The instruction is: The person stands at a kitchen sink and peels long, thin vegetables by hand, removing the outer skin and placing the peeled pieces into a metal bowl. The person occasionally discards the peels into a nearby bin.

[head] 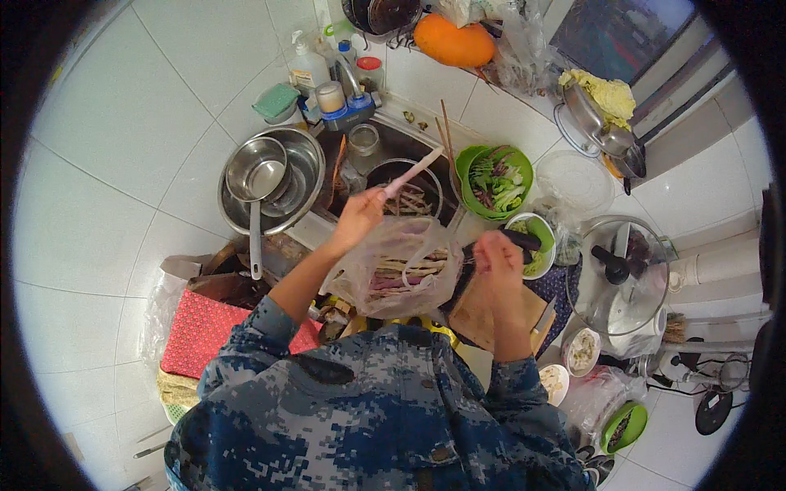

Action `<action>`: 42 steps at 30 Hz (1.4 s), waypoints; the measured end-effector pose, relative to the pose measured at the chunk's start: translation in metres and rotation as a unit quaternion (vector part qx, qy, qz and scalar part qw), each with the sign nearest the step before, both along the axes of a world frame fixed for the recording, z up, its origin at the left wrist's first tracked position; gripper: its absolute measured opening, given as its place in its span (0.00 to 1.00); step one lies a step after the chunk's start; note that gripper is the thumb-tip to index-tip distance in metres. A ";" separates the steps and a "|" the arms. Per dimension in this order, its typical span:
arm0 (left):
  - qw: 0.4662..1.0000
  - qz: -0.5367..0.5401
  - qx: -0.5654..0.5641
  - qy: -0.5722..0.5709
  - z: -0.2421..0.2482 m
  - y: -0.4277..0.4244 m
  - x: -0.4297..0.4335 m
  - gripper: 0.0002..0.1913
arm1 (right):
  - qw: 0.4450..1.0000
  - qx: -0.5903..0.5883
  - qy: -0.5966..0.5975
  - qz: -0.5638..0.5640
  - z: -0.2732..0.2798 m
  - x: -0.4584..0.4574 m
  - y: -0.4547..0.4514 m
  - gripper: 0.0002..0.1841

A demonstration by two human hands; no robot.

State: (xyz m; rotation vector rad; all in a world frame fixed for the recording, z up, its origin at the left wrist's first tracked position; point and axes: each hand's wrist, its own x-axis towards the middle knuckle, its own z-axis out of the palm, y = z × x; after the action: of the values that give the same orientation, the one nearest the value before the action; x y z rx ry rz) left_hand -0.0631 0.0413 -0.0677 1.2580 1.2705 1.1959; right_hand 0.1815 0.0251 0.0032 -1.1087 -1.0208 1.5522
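Observation:
My left hand (359,215) grips one end of a pale pinkish peeled stalk (412,173), which slants up over the sink (402,136). Below it in the sink stands a metal pot (439,184) with stringy purplish-brown strips (410,201) in it. My right hand (500,261) is raised above a wooden cutting board (488,307), blurred, its fingers drawn together; whether a thin strip is pinched there is unclear. Between my forearms an open clear plastic bag (344,279) holds many purple and pale stalks (405,270).
Left of the sink, a saucepan (258,169) rests in a steel basin (307,202). At right are a green colander of leafy greens (500,181), a white-rimmed bowl (540,224), a knife (544,316) by the board's edge and a glass lid (617,276). A faucet (351,77) stands behind.

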 end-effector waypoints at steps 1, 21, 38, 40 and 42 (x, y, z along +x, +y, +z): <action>1.000 0.002 -0.030 0.001 -0.012 0.008 -0.009 0.19 | 1.000 0.011 -0.002 -0.025 0.002 0.007 0.002 0.12; 0.872 -0.128 0.100 0.461 -0.096 -0.045 0.038 0.12 | 1.000 -0.019 0.000 0.003 -0.004 0.012 -0.005 0.10; 0.755 -0.155 0.178 0.612 -0.059 -0.059 0.040 0.08 | 0.999 -0.035 0.000 0.032 -0.006 0.012 -0.020 0.12; 0.797 -0.154 0.097 0.576 -0.034 -0.056 0.038 0.10 | 0.998 -0.035 -0.007 0.047 -0.006 0.014 -0.020 0.11; 0.868 -0.161 0.082 0.462 -0.008 -0.052 0.022 0.10 | 0.998 -0.044 -0.014 0.052 -0.006 0.015 -0.021 0.11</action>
State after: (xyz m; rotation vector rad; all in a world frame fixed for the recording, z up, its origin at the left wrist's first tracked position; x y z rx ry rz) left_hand -0.0406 -0.0105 -0.0753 2.2123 1.5236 0.4251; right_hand 0.1964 0.0046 -0.0026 -1.1566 -1.0523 1.6815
